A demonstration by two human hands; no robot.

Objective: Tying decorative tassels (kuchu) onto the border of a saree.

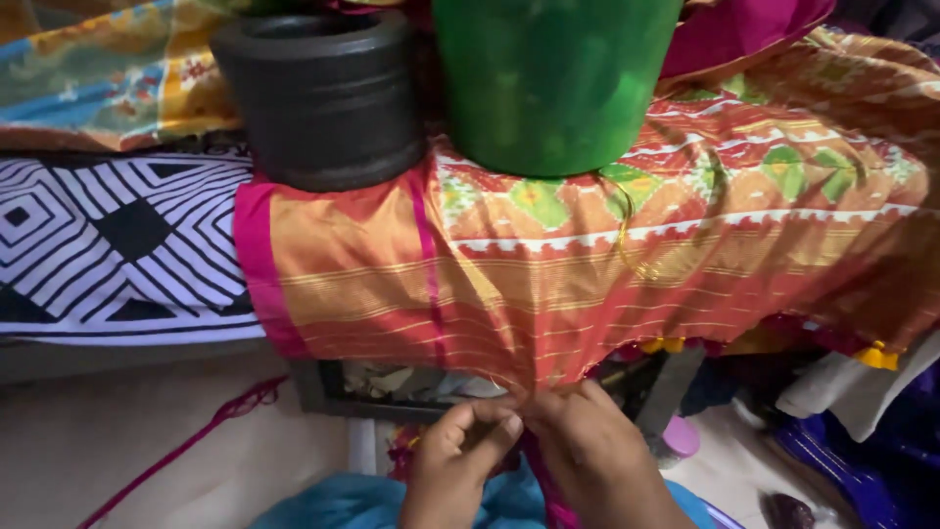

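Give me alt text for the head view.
Both hands, left hand and right hand, pinch the lower edge of an orange-and-red woven silk cloth, draped over a ledge under a black stone mortar and green plastic bucket.

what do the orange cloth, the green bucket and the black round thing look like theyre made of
Orange cloth: woven fabric, perhaps silk, going by its sheen and gold stripes. Green bucket: glossy, translucent plastic. Black round thing: matte, ridged, possibly stone or rubber.

floor [117,431]: pale, bare | bed cover [108,245]: black-and-white diamond pattern, left | light: soft, dim
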